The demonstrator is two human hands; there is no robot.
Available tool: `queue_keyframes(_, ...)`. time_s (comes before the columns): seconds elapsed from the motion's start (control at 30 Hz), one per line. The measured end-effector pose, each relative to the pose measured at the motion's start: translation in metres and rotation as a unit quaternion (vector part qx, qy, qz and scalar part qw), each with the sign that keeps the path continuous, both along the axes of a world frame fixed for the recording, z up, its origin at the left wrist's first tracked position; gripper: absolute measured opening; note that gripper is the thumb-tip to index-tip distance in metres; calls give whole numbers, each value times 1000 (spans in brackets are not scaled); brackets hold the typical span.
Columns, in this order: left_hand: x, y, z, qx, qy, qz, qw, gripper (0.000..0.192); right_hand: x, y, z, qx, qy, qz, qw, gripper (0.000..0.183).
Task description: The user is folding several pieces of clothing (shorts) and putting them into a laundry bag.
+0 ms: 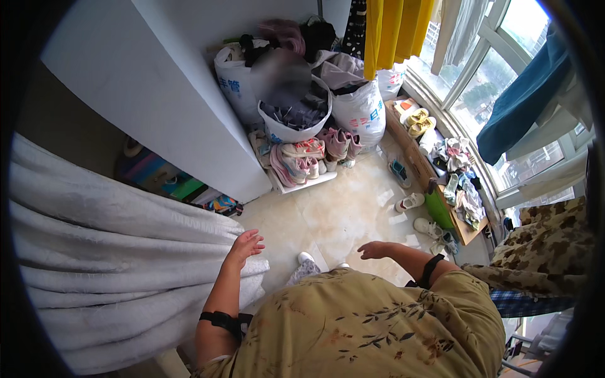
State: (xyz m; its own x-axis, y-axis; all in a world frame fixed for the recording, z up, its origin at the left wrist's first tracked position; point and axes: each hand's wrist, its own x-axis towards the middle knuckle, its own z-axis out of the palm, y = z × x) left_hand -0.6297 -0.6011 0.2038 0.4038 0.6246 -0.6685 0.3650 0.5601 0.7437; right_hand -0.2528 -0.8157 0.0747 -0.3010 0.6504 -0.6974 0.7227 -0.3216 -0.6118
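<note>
My left hand (246, 245) is held out with its fingers apart and nothing in it, just beside the edge of a pale grey curtain (137, 255). On the other side of my body, my right hand (373, 250) hangs over the tiled floor, fingers apart and holding nothing. Ahead on the floor, several pairs of shoes, among them pink-and-white sneakers (295, 169), sit on a low white rack (309, 183). White plastic sacks (361, 118) stuffed with clothes stand behind it. Dark clothing (298, 111) fills the middle sack.
Loose sneakers (410, 202) lie at the right, near a green box (438, 210) and a wooden board (465, 229) piled with small cloths. A wall end (236, 175) juts in at the left. Yellow cloth (397, 33), a blue garment (524, 99) and camouflage cloth (543, 236) hang by the windows.
</note>
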Motion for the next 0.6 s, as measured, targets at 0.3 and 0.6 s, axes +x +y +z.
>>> queue_keyframes(0.3, -4, 77, -16, 51, -56, 26, 997, 33, 5, 136, 39, 244, 25, -117, 963, 37)
queue_keyframes(0.6, 2, 109, -25, 22, -9, -6, 1000, 37, -17, 81, 33, 81, -38, -72, 993, 41)
